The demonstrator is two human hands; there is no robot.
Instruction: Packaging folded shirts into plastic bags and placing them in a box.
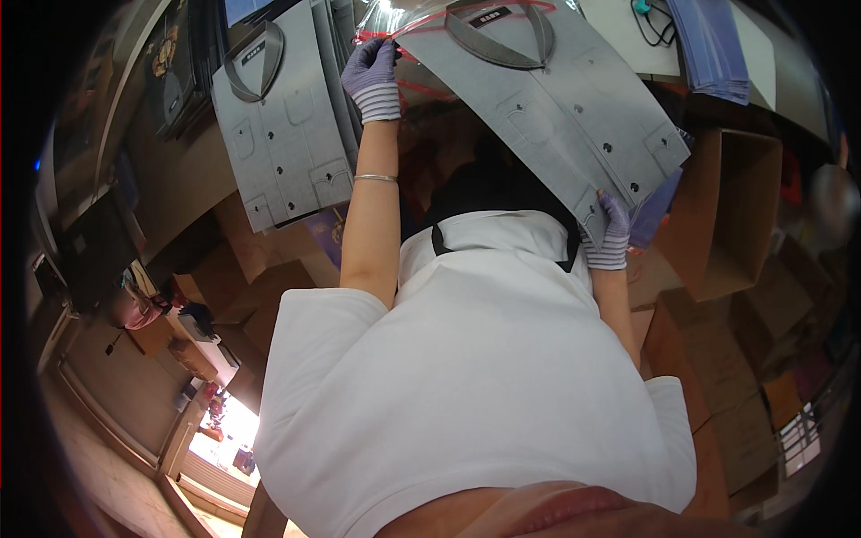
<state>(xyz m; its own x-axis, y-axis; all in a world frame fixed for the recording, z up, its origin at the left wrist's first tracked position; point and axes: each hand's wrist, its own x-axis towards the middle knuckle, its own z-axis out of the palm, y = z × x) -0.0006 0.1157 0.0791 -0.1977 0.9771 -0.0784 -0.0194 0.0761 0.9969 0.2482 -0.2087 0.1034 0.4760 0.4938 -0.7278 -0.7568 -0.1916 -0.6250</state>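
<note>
While the left hand (372,70) pinches red-edged clear plastic (399,18) | right hand (612,231) clasps the grey shirt-shaped piece (569,99), near corner | it's far, right of centre | lookalike stack (291,134) far left

You had an open cardboard box (695,215) at right, black cable (671,32) on the pale surface (630,45), bright opening (238,420) lower left.

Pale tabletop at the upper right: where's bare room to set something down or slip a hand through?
A bare patch of pale tabletop lies between the flat gray shirt-shaped piece and the stacked blue sheets, beside a thin black cable. A hand might pass between the left forearm and that piece. It's crowded around the red-edged clear plastic bag.
</note>
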